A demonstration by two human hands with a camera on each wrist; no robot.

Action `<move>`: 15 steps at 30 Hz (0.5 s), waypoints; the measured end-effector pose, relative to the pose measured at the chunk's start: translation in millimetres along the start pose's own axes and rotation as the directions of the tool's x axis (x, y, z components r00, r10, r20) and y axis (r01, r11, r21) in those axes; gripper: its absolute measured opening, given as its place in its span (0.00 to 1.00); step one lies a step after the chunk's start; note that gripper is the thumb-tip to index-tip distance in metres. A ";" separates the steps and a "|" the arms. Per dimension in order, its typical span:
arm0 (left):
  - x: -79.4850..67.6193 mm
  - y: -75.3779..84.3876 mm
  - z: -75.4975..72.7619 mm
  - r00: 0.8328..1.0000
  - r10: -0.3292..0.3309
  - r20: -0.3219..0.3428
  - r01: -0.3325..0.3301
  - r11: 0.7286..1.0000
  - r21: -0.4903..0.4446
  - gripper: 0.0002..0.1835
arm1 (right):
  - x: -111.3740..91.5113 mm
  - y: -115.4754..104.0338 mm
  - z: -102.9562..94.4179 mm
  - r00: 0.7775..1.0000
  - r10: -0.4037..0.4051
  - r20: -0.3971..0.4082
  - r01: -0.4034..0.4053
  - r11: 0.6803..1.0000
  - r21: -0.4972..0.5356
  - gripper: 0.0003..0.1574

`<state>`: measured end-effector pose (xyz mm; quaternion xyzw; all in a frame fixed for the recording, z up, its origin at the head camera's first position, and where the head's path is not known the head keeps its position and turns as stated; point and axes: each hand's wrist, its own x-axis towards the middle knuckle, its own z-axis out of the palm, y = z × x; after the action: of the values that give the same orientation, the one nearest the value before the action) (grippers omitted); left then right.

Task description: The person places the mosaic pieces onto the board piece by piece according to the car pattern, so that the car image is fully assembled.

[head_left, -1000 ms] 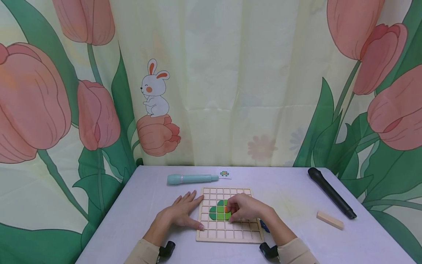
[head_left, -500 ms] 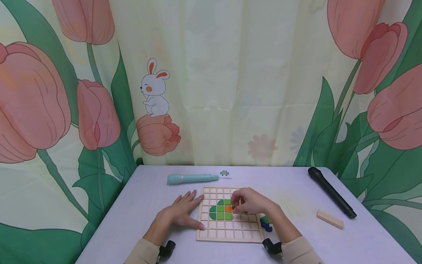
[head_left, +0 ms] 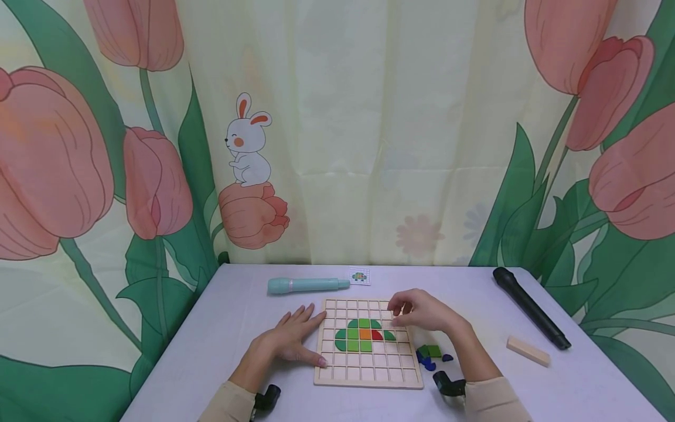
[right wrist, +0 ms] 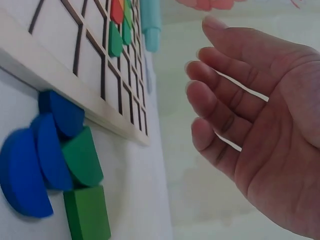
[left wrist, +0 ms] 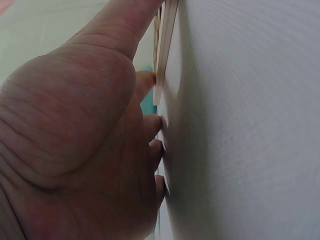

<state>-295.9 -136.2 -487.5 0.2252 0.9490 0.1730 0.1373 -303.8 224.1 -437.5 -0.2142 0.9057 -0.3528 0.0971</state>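
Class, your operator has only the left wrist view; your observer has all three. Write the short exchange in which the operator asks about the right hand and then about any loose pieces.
Operator: I see the left hand at the edge of the board, but no right hand. Is it holding anything?
Observer: No, the right hand has nothing in its fingers.
Operator: Are any pieces lying off the board?
Observer: Yes, blue pieces and green pieces lie on the table beside the board's right edge.
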 end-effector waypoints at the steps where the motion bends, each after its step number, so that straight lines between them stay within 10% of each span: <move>1: 0.1 0.1 -0.1 1.000 -0.001 -0.001 0.001 1.000 -0.001 0.64 | -0.9 1.7 -1.7 1.000 0.003 -0.002 -0.003 1.000 0.002 0.18; 15: 3.5 -3.0 2.5 1.000 -0.015 0.008 0.015 1.000 -0.006 0.65 | -15.8 23.9 -23.6 0.998 0.059 -0.017 -0.059 0.998 0.024 0.20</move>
<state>-299.2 -136.4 -491.7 0.2185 0.9495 0.1740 0.1432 -305.1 261.1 -436.1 -0.1831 0.9082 -0.3624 0.1020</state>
